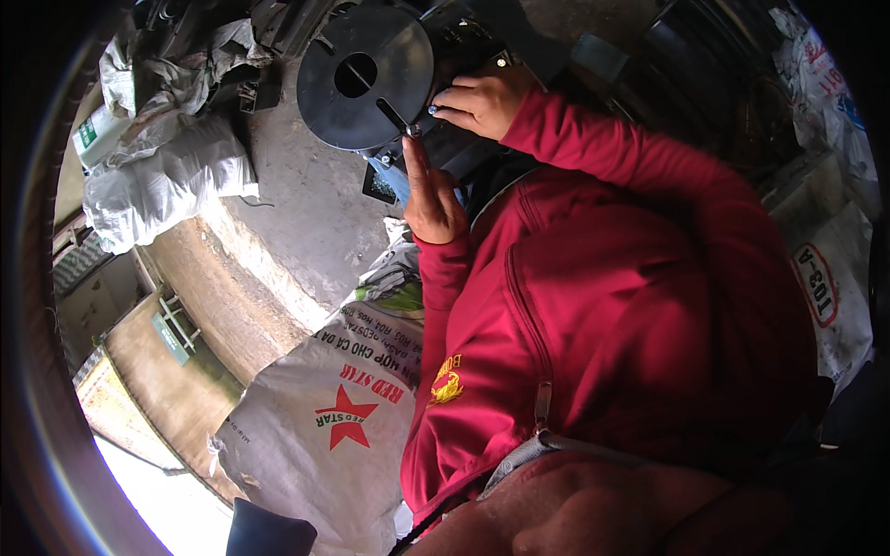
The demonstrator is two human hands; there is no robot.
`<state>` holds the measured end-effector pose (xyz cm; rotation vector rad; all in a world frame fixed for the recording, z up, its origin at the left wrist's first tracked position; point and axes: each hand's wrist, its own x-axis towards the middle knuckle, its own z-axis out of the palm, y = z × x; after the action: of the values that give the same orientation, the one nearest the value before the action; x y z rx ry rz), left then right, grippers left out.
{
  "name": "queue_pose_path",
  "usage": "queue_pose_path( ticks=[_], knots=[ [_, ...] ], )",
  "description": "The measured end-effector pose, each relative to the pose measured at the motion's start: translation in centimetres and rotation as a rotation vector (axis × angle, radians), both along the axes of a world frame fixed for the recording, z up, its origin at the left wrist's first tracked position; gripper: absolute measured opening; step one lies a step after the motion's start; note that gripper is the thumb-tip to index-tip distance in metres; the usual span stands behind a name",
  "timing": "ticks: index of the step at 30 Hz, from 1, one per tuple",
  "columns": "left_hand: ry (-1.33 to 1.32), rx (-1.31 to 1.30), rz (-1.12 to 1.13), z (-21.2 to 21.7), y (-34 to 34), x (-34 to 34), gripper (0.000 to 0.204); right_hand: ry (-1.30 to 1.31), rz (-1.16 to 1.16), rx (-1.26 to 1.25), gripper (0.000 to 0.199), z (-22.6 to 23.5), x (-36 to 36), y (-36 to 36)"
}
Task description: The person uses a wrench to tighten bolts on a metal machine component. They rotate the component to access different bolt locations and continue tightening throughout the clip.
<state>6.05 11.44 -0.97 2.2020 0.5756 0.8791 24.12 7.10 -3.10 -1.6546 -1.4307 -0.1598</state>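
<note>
A black round metal disc (320,69) with a round centre hole and a long slot lies in front of me. My left hand (433,206) is at its near edge, index finger stretched out with the tip against a small shiny metal fastener (413,132); its other fingers are partly curled, and I see nothing held. My right hand (487,104) is just right of the disc, thumb and fingers drawn together. A tiny shiny bit (433,109) shows at its fingertips, too small to name.
Below the disc sits a dark tray (378,183) of small parts. White plastic bags (171,185) lie to the left on the grey floor (287,222). A large printed sack (306,445) lies near my left sleeve, and another white sack (834,278) stands at far right.
</note>
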Motion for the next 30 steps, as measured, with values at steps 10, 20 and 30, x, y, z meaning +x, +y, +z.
queue_pose_path(
  ticks=[10,20,30],
  knots=[
    [0.326,0.414,0.076,-0.2,0.9,1.7,0.054,0.056,0.08,0.025,0.01,-1.7,0.4,0.4],
    [0.194,0.323,0.098,-1.0,1.0,1.8,0.054,0.091,0.084,0.006,0.011,-1.4,0.2,0.2],
    [0.161,0.263,0.142,0.3,1.1,0.8,0.05,0.049,0.097,0.111,0.011,-2.2,0.3,0.5]
  ],
)
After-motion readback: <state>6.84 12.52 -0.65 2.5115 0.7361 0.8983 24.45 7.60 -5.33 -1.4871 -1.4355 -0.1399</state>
